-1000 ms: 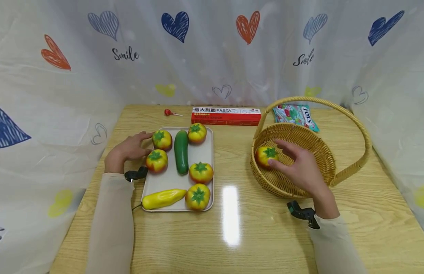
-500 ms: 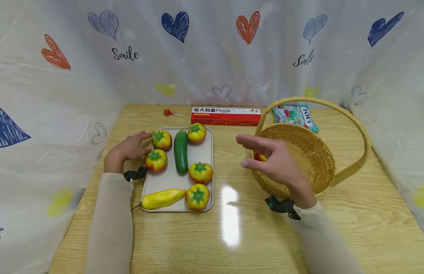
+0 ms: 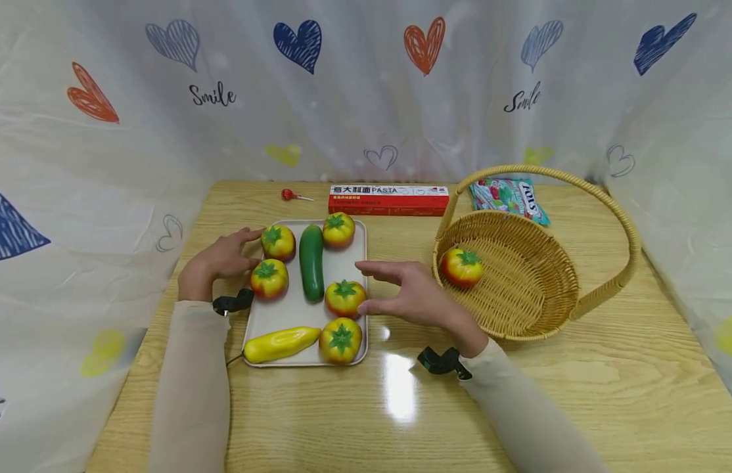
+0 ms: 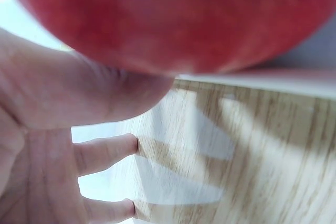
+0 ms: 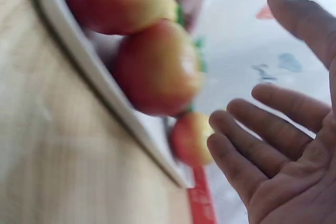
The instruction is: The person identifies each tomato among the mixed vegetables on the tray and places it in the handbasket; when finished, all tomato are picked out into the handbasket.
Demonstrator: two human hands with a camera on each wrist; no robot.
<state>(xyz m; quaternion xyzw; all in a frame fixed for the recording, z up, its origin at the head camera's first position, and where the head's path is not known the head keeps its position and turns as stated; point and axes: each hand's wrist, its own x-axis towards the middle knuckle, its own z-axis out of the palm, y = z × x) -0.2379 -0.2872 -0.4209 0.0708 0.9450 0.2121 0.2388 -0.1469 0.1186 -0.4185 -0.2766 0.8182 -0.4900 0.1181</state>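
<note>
A white tray (image 3: 286, 315) holds several yellow-red tomatoes with green leafy tops, a green cucumber (image 3: 311, 263) and a yellow pepper (image 3: 282, 344). My left hand (image 3: 223, 253) rests at the tray's left edge, thumb beside the lower left tomato (image 3: 269, 278); in the left wrist view its fingertips (image 4: 128, 144) meet the table. Over the tray's right rim reaches my right hand (image 3: 413, 295), fingers extended and thumb apart, the thumb tip overlapping a tomato (image 3: 345, 299). Nothing is in its palm. Another tomato (image 3: 462, 267) lies inside the wicker basket (image 3: 564, 309).
Behind the tray are a red pasta box (image 3: 388, 200) and a lollipop (image 3: 289, 194). A candy bag (image 3: 510, 199) lies behind the basket, whose tall handle (image 3: 629, 230) arches up. A patterned curtain (image 3: 342, 98) stands along the table's back.
My right hand has left the tomato in the basket and moved left to the tray, its fingers spread. The left hand stays in place.
</note>
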